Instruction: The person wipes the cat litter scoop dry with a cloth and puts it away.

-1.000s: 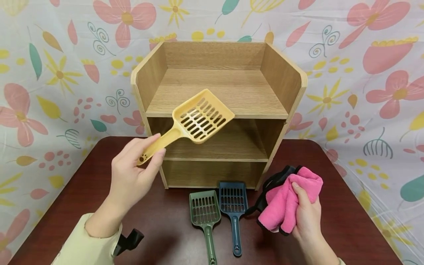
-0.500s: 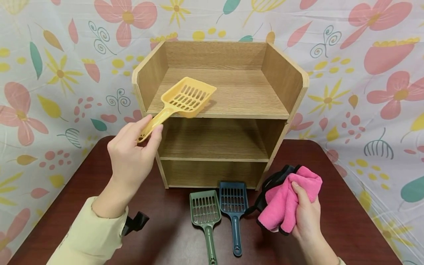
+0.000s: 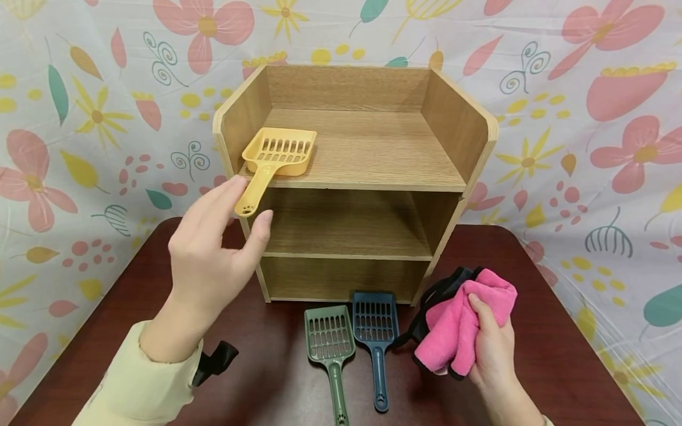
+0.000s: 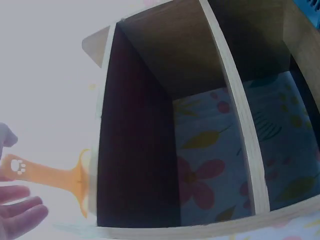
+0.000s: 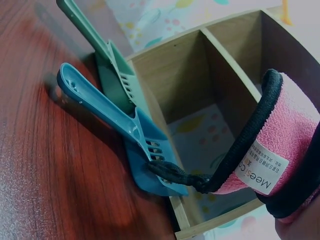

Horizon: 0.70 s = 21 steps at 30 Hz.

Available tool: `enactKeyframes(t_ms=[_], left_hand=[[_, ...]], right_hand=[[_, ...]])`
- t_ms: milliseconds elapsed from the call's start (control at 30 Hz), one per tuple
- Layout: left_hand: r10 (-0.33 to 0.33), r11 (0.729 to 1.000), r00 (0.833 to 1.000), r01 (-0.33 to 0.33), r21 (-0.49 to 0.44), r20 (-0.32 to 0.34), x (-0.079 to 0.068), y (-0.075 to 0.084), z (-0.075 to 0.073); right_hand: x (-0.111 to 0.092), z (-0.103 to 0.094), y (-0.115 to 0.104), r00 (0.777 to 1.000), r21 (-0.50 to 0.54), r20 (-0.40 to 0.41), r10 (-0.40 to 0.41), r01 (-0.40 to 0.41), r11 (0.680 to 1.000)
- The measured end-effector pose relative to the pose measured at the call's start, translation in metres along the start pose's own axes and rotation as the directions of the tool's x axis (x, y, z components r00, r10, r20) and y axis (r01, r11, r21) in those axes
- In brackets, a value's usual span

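A yellow slotted litter scoop [image 3: 264, 168] rests on the front left of the shelf unit's top board, its handle jutting over the front edge. Around that handle my left hand [image 3: 209, 260] is spread, thumb and fingers apart from it; the left wrist view shows the scoop's handle [image 4: 47, 175] between parted fingertips. My right hand [image 3: 492, 349] grips a bunched pink towel [image 3: 453, 331] with black edging and a black loop. In the right wrist view a white label shows on the towel [image 5: 295, 120]. My right fingers are mostly hidden behind the towel.
The wooden shelf unit [image 3: 346, 184] stands on a dark red table [image 3: 266, 367] before a floral cloth backdrop. A green scoop [image 3: 331, 359] and a blue scoop [image 3: 377, 343] lie side by side at its foot. The towel's loop overlaps the blue scoop in the right wrist view.
My left hand carried the yellow scoop left onto the top board, turned it so the handle points forward, and let go. My right hand and the towel have hardly moved.
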<state>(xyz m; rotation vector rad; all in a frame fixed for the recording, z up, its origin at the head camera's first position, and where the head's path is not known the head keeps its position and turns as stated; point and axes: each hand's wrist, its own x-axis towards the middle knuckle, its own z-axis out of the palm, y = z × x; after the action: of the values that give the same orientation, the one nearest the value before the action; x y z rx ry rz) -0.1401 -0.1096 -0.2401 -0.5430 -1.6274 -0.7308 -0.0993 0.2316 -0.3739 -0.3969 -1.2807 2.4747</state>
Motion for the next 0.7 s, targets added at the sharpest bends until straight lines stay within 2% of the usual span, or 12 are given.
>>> enactKeyframes(t_ms=[133,200,300,467,700], left_hand=[[0.136,0.990,0.986,-0.139,-0.022,-0.092,0.000,0.002,0.000],[0.194,0.980,0.977,-0.196,-0.018,-0.088,0.000,0.002,0.002],[0.246,0.968,0.967,-0.248,-0.024,-0.062,0.001,0.002,0.005],[0.269,0.963,0.963,-0.269,-0.009,0.002,0.005,-0.002,0.009],[0.258,0.963,0.962,-0.263,0.052,0.086,0.012,-0.012,0.016]], right_hand=[[0.000,-0.001,0.000,1.000,-0.006,0.000,-0.004,0.004,1.000],[0.000,-0.001,0.000,1.000,-0.011,-0.005,0.003,-0.003,1.000],[0.000,-0.002,-0.001,0.999,-0.049,-0.014,0.032,-0.032,0.998],[-0.002,-0.004,-0.003,0.997,-0.104,-0.035,0.067,-0.070,0.992],[-0.002,-0.007,-0.004,0.995,-0.122,-0.035,0.094,-0.097,0.988]])
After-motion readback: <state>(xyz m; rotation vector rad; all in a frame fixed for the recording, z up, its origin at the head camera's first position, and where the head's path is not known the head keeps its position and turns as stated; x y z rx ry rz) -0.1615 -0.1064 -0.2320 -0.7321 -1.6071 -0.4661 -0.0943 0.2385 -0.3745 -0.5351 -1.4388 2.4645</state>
